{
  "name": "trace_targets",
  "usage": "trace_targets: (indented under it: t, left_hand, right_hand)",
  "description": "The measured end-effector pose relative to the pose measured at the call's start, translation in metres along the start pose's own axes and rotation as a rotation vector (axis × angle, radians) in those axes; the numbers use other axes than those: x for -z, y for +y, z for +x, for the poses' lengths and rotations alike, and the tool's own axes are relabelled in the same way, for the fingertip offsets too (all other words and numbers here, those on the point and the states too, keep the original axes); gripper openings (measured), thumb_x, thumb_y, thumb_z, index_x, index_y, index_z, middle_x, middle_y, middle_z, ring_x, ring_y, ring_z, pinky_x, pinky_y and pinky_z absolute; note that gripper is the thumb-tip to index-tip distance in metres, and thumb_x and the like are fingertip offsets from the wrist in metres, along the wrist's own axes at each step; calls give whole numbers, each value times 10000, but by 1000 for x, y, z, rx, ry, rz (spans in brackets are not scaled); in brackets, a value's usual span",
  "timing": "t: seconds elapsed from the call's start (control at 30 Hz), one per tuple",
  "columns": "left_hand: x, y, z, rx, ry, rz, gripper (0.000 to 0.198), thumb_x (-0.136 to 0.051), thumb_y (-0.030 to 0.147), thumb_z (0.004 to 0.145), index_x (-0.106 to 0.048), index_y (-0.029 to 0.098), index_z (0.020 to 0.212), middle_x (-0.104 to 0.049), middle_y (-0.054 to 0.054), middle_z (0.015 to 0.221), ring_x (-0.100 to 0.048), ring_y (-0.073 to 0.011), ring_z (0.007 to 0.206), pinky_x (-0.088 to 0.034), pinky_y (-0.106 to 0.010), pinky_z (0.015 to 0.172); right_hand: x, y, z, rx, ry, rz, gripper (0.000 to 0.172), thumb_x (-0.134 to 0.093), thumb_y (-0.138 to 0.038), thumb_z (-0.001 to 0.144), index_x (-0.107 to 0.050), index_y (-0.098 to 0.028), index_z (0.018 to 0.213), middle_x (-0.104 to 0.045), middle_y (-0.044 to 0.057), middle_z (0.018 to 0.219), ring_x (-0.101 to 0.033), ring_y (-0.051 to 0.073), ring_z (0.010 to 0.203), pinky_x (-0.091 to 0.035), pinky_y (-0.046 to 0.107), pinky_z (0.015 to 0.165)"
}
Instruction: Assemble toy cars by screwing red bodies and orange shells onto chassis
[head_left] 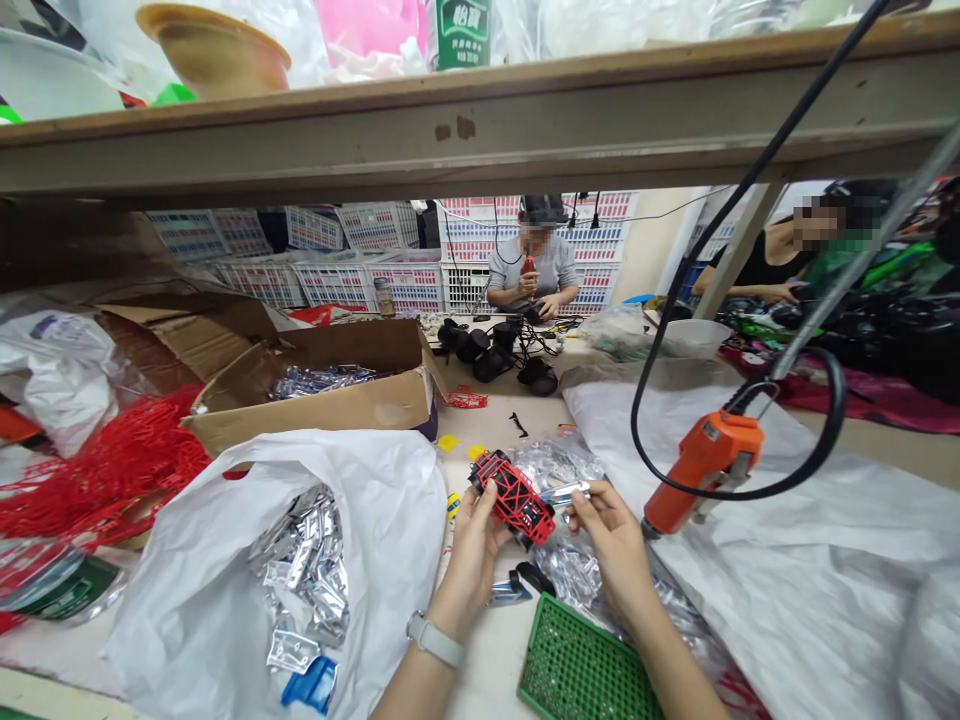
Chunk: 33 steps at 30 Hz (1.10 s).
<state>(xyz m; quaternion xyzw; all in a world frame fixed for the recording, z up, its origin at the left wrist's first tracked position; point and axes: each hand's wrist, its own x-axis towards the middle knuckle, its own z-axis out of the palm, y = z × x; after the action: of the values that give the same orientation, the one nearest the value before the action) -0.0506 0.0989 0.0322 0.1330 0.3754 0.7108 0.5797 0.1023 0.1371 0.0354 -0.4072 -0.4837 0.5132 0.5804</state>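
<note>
In the middle of the head view, my left hand [474,535] is closed around a toy car frame [517,498] with a red lattice cage and black parts. My right hand [609,535] pinches a shiny silver part [564,492] close to the car's right side; whether the two touch I cannot tell. Beneath my hands lie silver parts in clear plastic [574,575]. Below them is a green perforated basket [585,665]. On the left, a white bag [390,490] holds many silver pieces [315,560].
An orange electric screwdriver [701,465] hangs at right on a black cable. A cardboard box [322,410] with silver parts stands behind the bag. Red lattice parts [112,470] are heaped at left. A shelf [480,130] crosses overhead. Two people [534,265] work beyond the table.
</note>
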Motion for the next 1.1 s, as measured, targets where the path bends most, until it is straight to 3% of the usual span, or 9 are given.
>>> trace_targets:
  t: [0.3, 0.47, 0.63, 0.73, 0.93, 1.03, 1.1]
  left_hand:
    - [-1, 0, 2, 82, 49, -46, 298, -783, 447, 825, -716, 175, 926, -806, -51, 915, -745, -197, 803, -603, -299, 751]
    - [-1, 2, 0, 227, 68, -29, 297, -625, 434, 923, -720, 156, 878, -795, -68, 784, -770, -244, 811, -606, -348, 796]
    - [-3, 2, -5, 309, 10, -15, 261, -676, 398, 898, -737, 147, 926, -815, -79, 855, -772, -249, 849, -599, -347, 825]
    - [-3, 2, -6, 344, -27, -7, 319, -688, 430, 889, -748, 125, 963, -821, -106, 900, -772, -264, 885, -599, -359, 842]
    - [-4, -1, -7, 303, -63, 18, 376, -722, 497, 866, -758, 151, 1006, -826, -110, 1010, -768, -278, 983, -602, -372, 883]
    - [-5, -5, -9, 259, -77, 36, 393, -726, 528, 863, -764, 168, 1014, -819, -114, 1078, -757, -284, 1049, -596, -378, 918]
    - [-5, -9, -9, 215, -82, 48, 440, -753, 566, 837, -765, 173, 1035, -806, -122, 1141, -740, -290, 1105, -584, -381, 952]
  right_hand:
    - [0, 1, 1, -8, 57, 13, 586, -811, -751, 636, -628, -233, 839, -629, -12, 622, -556, 161, 549, -467, 277, 520]
    - [0, -2, -3, -15, -63, -57, 582, -765, -780, 677, -645, -223, 800, -593, -14, 570, -551, 162, 532, -481, 287, 534]
    - [-4, 2, -7, 15, -210, -165, 617, -697, -823, 713, -683, -207, 744, -557, -11, 547, -541, 165, 505, -469, 295, 515]
    - [-6, 7, -10, 76, -218, -234, 596, -669, -798, 763, -719, -207, 818, -602, 6, 624, -569, 178, 556, -478, 300, 546]
    - [-2, 19, -13, 221, -168, -344, 376, -657, -578, 899, -716, -229, 1025, -657, 22, 769, -619, 201, 695, -521, 314, 673]
    - [0, 24, -12, 265, -120, -371, 432, -689, -488, 895, -637, -222, 1231, -667, 21, 822, -625, 195, 690, -535, 302, 642]
    - [1, 24, -12, 288, -80, -387, 426, -696, -465, 894, -629, -216, 1233, -675, 26, 830, -630, 193, 684, -544, 299, 629]
